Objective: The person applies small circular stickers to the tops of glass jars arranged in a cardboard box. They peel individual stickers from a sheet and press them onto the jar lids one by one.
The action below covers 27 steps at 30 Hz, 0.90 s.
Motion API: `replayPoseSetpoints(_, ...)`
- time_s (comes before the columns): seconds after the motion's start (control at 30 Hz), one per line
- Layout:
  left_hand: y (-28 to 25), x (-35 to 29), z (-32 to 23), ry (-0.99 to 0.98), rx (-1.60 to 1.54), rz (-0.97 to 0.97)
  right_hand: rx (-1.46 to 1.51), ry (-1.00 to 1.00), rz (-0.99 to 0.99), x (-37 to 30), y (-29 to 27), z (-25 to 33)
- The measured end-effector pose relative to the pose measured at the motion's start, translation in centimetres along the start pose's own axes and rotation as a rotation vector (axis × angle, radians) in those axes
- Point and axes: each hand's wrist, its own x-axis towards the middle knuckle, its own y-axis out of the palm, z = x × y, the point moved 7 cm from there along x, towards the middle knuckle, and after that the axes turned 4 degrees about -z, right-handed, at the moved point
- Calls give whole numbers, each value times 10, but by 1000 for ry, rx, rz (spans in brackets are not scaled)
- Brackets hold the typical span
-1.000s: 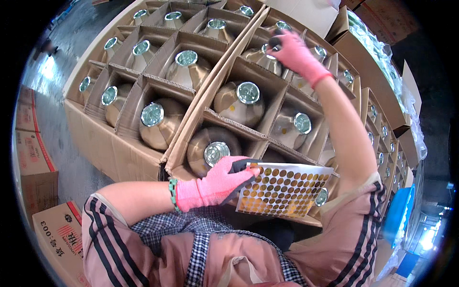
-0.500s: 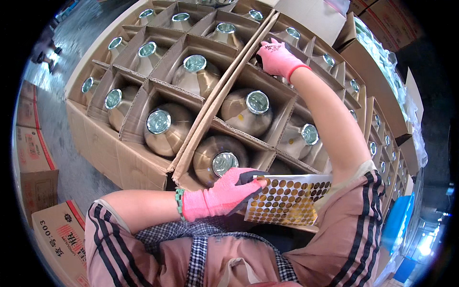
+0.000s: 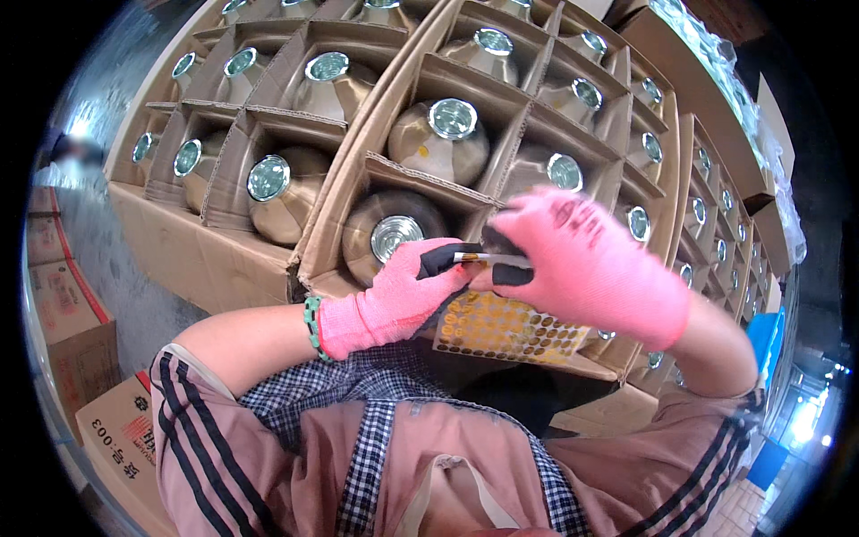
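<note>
My left hand [image 3: 394,295], in a pink glove with dark fingertips, is closed on a sheet of round gold stickers [image 3: 501,327] held low in front of me. Over the sheet's upper edge is my right hand [image 3: 595,268], gloved alike and slightly blurred, its thumb and forefinger pinching around that edge. Whether a loose sticker is between them cannot be made out. Just beyond my left hand, a rounded glass flask liner [image 3: 394,234] stands neck up in a cardboard compartment. Another liner [image 3: 440,143] behind it bears a small yellow spot on its shoulder.
Divided cartons of similar liners surround the work: one carton [image 3: 201,255] at left, others [image 3: 707,228] at right. Cardboard dividers [image 3: 429,179] rise between the liners. Closed boxes [image 3: 67,304] are stacked at far left. A blue object [image 3: 765,345] lies at the right.
My right hand has come back from a compartment in the far part of the carton to the sticker sheet. The left hand still holds the sheet, and the view has shifted.
</note>
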Motion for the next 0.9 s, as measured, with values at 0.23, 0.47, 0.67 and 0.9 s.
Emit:
replayPoseSetpoints(0.23,18,-8,-29,277,212,78,109,109,-57,-33,7,-3)
replayPoseSetpoints(0.47,17,-11,-56,433,191,6,326,132,-133,-43,-9,4)
replayPoseSetpoints(0.67,16,-11,-66,417,200,56,401,88,-185,-43,-12,6)
replayPoseSetpoints(0.9,14,-6,-79,508,287,91,342,60,-217,-43,-19,10)
